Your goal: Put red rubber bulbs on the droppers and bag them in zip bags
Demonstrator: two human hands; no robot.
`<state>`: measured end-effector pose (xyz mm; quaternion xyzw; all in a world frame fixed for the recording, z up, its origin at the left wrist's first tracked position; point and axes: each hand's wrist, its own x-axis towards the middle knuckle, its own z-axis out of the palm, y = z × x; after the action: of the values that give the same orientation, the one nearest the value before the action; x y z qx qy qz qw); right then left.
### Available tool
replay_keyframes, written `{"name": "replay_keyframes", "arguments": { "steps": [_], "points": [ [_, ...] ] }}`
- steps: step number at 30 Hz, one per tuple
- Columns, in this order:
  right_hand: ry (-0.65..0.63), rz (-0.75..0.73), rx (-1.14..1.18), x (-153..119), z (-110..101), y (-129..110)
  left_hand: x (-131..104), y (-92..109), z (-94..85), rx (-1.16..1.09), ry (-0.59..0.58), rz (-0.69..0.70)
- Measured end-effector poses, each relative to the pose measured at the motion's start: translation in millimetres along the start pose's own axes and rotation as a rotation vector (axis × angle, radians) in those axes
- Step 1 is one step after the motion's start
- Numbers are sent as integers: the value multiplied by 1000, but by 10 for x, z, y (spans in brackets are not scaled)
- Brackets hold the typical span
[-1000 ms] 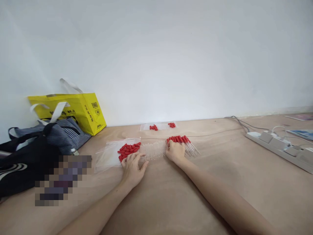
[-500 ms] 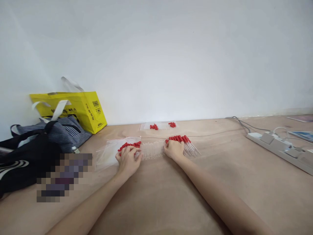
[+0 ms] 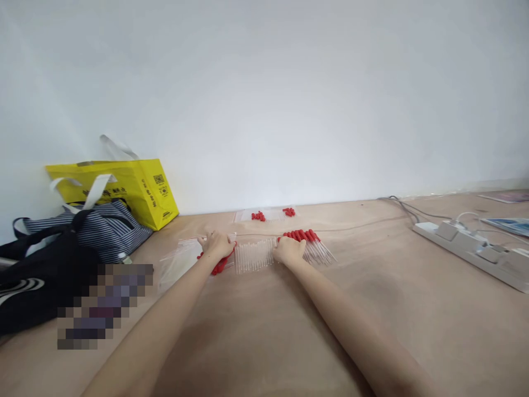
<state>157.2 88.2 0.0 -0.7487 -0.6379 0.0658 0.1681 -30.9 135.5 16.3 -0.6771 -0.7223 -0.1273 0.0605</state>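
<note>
My left hand (image 3: pixel 217 244) lies over the far side of a pile of small red caps (image 3: pixel 221 267) on a clear plastic zip bag (image 3: pixel 177 267). Its fingers look spread, though some tips are hidden. Between my hands is a row of thin clear sticks (image 3: pixel 254 256), laid side by side. My right hand (image 3: pixel 290 251) is closed at the right end of this row; what its fingertips hold, if anything, is hidden. Just beyond and right of it, thin sticks with red caps (image 3: pixel 312 237) lie slanted in a fan.
Near the wall lies another clear bag (image 3: pixel 244 215) with red caps (image 3: pixel 258 216) on it. On the left stand a yellow bag (image 3: pixel 159 198), a striped bag (image 3: pixel 119 237) and a black bag (image 3: pixel 45 270). A white power strip (image 3: pixel 467 251) with plugs and cables sits right.
My left hand has moved away from me across the red caps, uncovering the near part of the pile. My right hand stays by the stick row. The view has shifted slightly.
</note>
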Motion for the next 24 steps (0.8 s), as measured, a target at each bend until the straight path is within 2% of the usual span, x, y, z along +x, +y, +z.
{"name": "replay_keyframes", "arguments": {
  "steps": [3, 6, 11, 15, 17, 19, 22, 24],
  "points": [
    [46, -67, 22, -74, -32, 58, 9, 23, 9, -19, 10, 8],
    [86, -195, 61, -215, -81, 208, -114, 68, -65, -66, 51, 73],
    [101, -409, 137, -542, -115, 643, -672, 114, -168, -217, 14, 317],
    [187, -663, 211, -722, -91, 920, -1139, 93, -126, -379, -31, 653],
    [178, -721, 210, -757, -82, 979, -1264, 88, -89, -400, -70, 727],
    [163, -730, 218, -763, -71, 993, -1311, 95, -55, -470, -72, 692],
    [163, -727, 251, -756, -42, 975, -1302, 109, -18, -625, -51, 537],
    [159, -737, 264, -756, -16, 958, -1291, 114, -6, -740, -80, 451]
  ]
}}
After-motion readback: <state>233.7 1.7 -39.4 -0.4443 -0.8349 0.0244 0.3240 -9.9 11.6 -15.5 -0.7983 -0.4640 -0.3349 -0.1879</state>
